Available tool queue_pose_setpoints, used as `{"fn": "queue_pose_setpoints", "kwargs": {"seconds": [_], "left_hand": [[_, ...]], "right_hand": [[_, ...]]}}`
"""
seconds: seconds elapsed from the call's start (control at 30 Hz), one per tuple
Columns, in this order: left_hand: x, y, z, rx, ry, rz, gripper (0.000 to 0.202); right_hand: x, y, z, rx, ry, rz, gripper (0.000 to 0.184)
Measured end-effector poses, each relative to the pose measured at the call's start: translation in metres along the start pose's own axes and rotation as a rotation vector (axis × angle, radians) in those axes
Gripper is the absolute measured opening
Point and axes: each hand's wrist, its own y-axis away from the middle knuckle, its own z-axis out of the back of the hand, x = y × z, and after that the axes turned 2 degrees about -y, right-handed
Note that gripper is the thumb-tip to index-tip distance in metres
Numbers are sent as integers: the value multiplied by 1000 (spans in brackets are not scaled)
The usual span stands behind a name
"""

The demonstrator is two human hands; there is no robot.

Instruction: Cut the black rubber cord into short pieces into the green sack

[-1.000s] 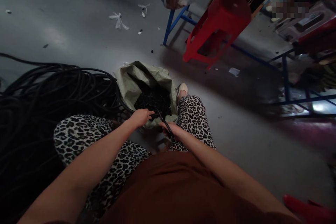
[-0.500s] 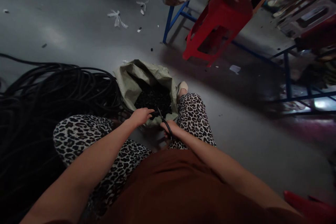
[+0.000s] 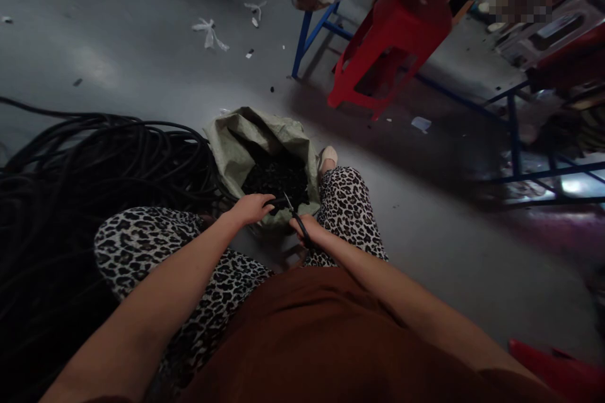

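My left hand (image 3: pixel 253 208) is closed around the end of a black cable (image 3: pixel 276 203) and holds it over an open pale green sack (image 3: pixel 236 145). My right hand (image 3: pixel 307 230) grips dark scissors (image 3: pixel 295 217), whose blades point up at the cable end. Inside the sack lies a heap of small black pieces (image 3: pixel 276 179). Both hands meet between my knees, just in front of the sack's near rim.
A large tangle of black cable (image 3: pixel 70 189) covers the floor on my left. A red plastic stool (image 3: pixel 387 44) lies tipped beside blue metal frame legs (image 3: pixel 302 38) at the back. White scraps (image 3: pixel 208 34) dot the grey floor. Another red object (image 3: pixel 553 368) shows at bottom right.
The hands stay together over the sack, the right one with the scissors drawn a little nearer to the left. The view has shifted slightly.
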Motion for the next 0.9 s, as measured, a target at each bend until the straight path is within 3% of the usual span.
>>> {"fn": "queue_pose_setpoints", "kwargs": {"seconds": [0.37, 0.67, 0.9], "left_hand": [[8, 0, 5, 159, -13, 51, 38], [14, -3, -5, 182, -38, 40, 35], [11, 1, -2, 149, -18, 66, 33]], "right_hand": [[-11, -13, -4, -23, 207, 59, 27], [-10, -8, -5, 12, 217, 42, 31], [-9, -8, -5, 36, 166, 3, 33]]}}
